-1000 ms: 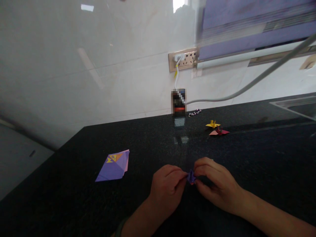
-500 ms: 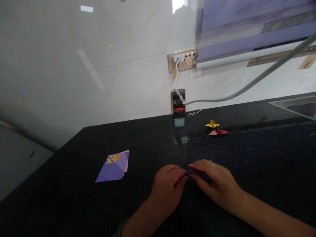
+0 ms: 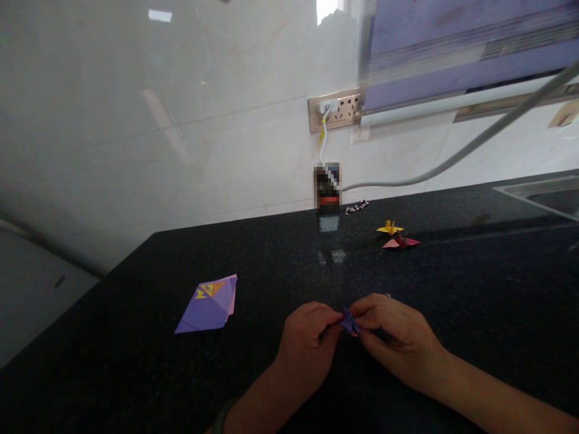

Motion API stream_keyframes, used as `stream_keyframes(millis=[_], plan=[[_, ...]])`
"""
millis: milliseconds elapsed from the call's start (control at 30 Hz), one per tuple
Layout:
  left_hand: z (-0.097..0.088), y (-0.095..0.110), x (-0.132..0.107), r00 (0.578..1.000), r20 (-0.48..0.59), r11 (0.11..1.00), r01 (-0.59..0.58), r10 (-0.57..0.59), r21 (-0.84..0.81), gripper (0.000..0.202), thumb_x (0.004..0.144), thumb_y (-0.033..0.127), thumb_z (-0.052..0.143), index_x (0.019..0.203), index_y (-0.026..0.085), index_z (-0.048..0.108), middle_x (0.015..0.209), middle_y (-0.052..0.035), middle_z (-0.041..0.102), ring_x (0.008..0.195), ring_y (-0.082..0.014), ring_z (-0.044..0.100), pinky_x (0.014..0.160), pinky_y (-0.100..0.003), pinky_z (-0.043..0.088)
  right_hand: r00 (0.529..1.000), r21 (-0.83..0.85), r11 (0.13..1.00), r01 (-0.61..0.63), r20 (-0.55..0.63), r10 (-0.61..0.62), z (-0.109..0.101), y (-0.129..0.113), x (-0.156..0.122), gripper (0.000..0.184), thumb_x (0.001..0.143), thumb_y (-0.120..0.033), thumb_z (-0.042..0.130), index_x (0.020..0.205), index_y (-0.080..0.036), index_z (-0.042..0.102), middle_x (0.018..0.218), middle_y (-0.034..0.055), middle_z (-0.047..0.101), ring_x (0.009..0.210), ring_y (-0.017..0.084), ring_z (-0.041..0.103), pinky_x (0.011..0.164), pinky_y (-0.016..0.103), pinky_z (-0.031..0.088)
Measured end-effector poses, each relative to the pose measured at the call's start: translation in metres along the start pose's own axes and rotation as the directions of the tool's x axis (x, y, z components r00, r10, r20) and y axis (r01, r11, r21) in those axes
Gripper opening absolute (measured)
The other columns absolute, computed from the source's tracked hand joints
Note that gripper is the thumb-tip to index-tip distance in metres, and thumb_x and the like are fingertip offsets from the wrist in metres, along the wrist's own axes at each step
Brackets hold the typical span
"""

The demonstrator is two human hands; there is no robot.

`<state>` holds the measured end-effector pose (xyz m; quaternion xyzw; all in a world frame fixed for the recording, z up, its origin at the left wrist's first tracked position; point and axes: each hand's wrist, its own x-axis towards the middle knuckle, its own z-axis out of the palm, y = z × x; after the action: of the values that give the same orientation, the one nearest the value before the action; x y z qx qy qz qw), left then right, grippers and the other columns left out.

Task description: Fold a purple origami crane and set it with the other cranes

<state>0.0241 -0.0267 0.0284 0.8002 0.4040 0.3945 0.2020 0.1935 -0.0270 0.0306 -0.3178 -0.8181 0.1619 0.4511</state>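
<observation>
Between my two hands is a small folded piece of purple paper, partly covered by my fingertips. My left hand pinches its left side between thumb and fingers. From the right, my right hand grips the other side with its thumb and forefinger. Both hands are low over the dark countertop. Left of them lies a stack of purple and pink origami paper with a yellow and orange print near its upper edge.
Farther back on the right sit a yellow paper crane and a red and pink paper crane. A beaded string lies by the wall, beside a blurred device with a white cable. A sink edge shows at far right.
The purple paper has turned between my fingers, and more of it shows now. My right hand's fingers have shifted slightly on it; my left hand has hardly moved.
</observation>
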Motion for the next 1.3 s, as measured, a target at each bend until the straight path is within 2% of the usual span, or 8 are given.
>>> stream_keyframes(millis=[433, 567, 633, 700, 767, 933, 1167, 1300], plan=[[-0.0042, 0.0034, 0.0025, 0.999, 0.053, 1.0, 0.008, -0.006, -0.029, 0.014, 0.077, 0.01, 0.045, 0.079, 0.015, 0.058, 0.076, -0.005, 0.06, 0.072, -0.0138, 0.055, 0.067, -0.026, 0.044, 0.998, -0.006, 1.0, 0.012, -0.057, -0.012, 0.0012, 0.0001, -0.0005, 0.021, 0.069, -0.002, 0.051, 0.083, -0.018, 0.055, 0.08, 0.0028, 0.064, 0.073, 0.013, 0.059, 0.066, 0.024, 0.046], [-0.0025, 0.0026, 0.0007, 0.996, 0.046, 0.995, 0.075, -0.073, -0.061, 0.011, 0.076, 0.011, 0.048, 0.079, 0.015, 0.057, 0.077, -0.004, 0.061, 0.072, -0.0132, 0.055, 0.066, -0.025, 0.044, 0.999, -0.01, 1.0, -0.018, -0.03, 0.018, 0.0005, 0.0, -0.0008, 0.022, 0.069, -0.002, 0.05, 0.083, -0.018, 0.054, 0.08, 0.0027, 0.065, 0.072, 0.012, 0.06, 0.065, 0.024, 0.046], [-0.0022, 0.0027, -0.0001, 0.989, 0.048, 0.986, 0.145, -0.141, -0.086, 0.011, 0.076, 0.013, 0.049, 0.082, 0.016, 0.057, 0.077, -0.0032, 0.061, 0.071, -0.0127, 0.056, 0.066, -0.024, 0.045, 0.999, -0.002, 0.999, -0.037, -0.007, 0.037, 0.0004, 0.0007, -0.0016, 0.022, 0.069, -0.002, 0.05, 0.083, -0.018, 0.053, 0.079, 0.0027, 0.064, 0.071, 0.012, 0.059, 0.064, 0.024, 0.046], [-0.0024, 0.0033, -0.0004, 0.978, 0.057, 0.97, 0.207, -0.201, -0.128, 0.024, 0.076, 0.014, 0.051, 0.1, 0.016, 0.053, 0.08, -0.0029, 0.062, 0.072, -0.0123, 0.057, 0.066, -0.024, 0.046, 0.999, 0.0, 0.999, -0.043, -0.001, 0.043, 0.0008, 0.0021, -0.0027, 0.021, 0.069, -0.003, 0.051, 0.083, -0.019, 0.053, 0.079, 0.0027, 0.064, 0.07, 0.012, 0.059, 0.064, 0.024, 0.046], [-0.0031, 0.0046, 0.0001, 0.975, 0.07, 0.967, 0.217, -0.21, -0.13, 0.033, 0.075, 0.014, 0.052, 0.107, 0.017, 0.051, 0.081, -0.0029, 0.063, 0.072, -0.0122, 0.058, 0.067, -0.024, 0.046, 0.999, -0.003, 0.999, -0.045, -0.002, 0.045, 0.0017, 0.0034, -0.0039, 0.021, 0.07, -0.004, 0.05, 0.084, -0.019, 0.053, 0.078, 0.0027, 0.063, 0.07, 0.012, 0.059, 0.063, 0.024, 0.046], [-0.0039, 0.0063, 0.0019, 0.989, 0.053, 0.982, 0.147, -0.141, -0.123, 0.017, 0.074, 0.014, 0.053, 0.088, 0.017, 0.062, 0.079, -0.0034, 0.063, 0.073, -0.0128, 0.058, 0.066, -0.024, 0.046, 0.997, -0.026, 0.997, -0.077, -0.011, 0.077, 0.0027, 0.0038, -0.0051, 0.018, 0.072, -0.006, 0.05, 0.083, -0.019, 0.054, 0.074, 0.0028, 0.063, 0.065, 0.013, 0.058, 0.061, 0.025, 0.046], [0.0003, 0.0026, 0.0006, 0.995, -0.009, 0.989, 0.097, -0.099, -0.108, 0.016, 0.076, 0.013, 0.05, 0.083, 0.018, 0.063, 0.079, -0.0044, 0.064, 0.073, -0.0136, 0.058, 0.067, -0.026, 0.046, 0.981, -0.038, 0.98, -0.193, 0.014, 0.194, 0.0024, 0.0012, -0.0047, 0.012, 0.074, -0.012, 0.051, 0.081, -0.019, 0.057, 0.068, 0.0014, 0.062, 0.06, 0.012, 0.057, 0.055, 0.023, 0.044], [-0.0005, 0.0052, 0.0001, 0.992, -0.013, 0.986, 0.127, -0.129, -0.104, 0.014, 0.075, 0.012, 0.05, 0.079, 0.016, 0.063, 0.075, -0.0047, 0.063, 0.069, -0.0134, 0.057, 0.063, -0.025, 0.045, 0.957, 0.014, 0.958, -0.287, 0.051, 0.286, 0.0037, 0.0007, -0.0026, 0.006, 0.076, -0.017, 0.052, 0.078, -0.019, 0.058, 0.065, 0.0005, 0.061, 0.059, 0.012, 0.056, 0.055, 0.023, 0.043]])
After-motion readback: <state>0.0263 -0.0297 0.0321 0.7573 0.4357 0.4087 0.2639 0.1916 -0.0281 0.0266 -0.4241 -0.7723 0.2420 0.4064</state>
